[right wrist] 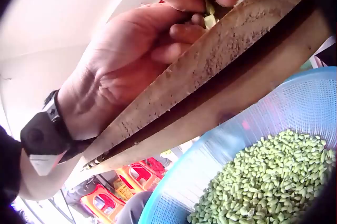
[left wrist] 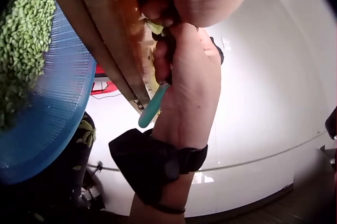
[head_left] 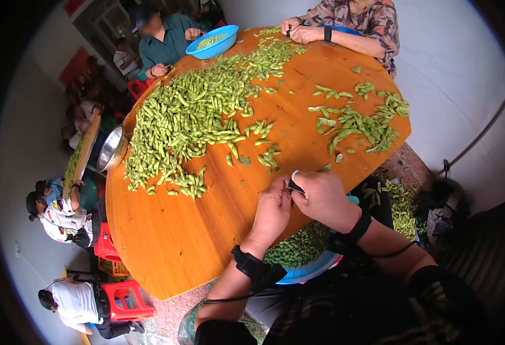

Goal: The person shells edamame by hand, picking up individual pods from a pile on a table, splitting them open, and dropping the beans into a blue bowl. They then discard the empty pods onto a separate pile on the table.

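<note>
Left hand (head_left: 272, 211) and right hand (head_left: 327, 196) meet over the near edge of the tabletop (head_left: 166, 247). Left fingers curled, pinching a pale green pod (right wrist: 210, 21); pod lies between the two hands, mostly covered. Visible part: long axis near vertical in the right wrist view, lower end toward the tabletop edge. Right fingers curled round a teal handle (left wrist: 152, 109). Handle axis slants in the left wrist view, free end pointing down-left, out of the fist; working end hidden by fingers, shape cannot be told. Blue basket (right wrist: 176, 174) of shelled beans below the edge; pod heap (head_left: 189, 109) across the tabletop.
</note>
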`<action>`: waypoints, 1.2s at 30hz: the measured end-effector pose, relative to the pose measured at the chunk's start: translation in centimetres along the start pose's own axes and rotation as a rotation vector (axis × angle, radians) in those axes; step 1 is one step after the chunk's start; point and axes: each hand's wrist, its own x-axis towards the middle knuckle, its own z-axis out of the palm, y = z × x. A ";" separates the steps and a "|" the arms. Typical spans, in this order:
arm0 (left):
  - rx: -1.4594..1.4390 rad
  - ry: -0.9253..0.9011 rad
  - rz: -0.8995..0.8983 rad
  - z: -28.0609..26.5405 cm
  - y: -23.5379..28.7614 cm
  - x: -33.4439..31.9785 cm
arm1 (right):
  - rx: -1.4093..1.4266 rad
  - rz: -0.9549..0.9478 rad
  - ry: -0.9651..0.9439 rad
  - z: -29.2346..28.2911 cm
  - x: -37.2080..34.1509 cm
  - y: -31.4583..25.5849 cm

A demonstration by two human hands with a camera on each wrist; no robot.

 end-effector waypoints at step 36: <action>0.250 -0.087 0.001 3.1 4.4 -9.3 | -0.210 0.239 -0.047 -8.0 1.7 10.0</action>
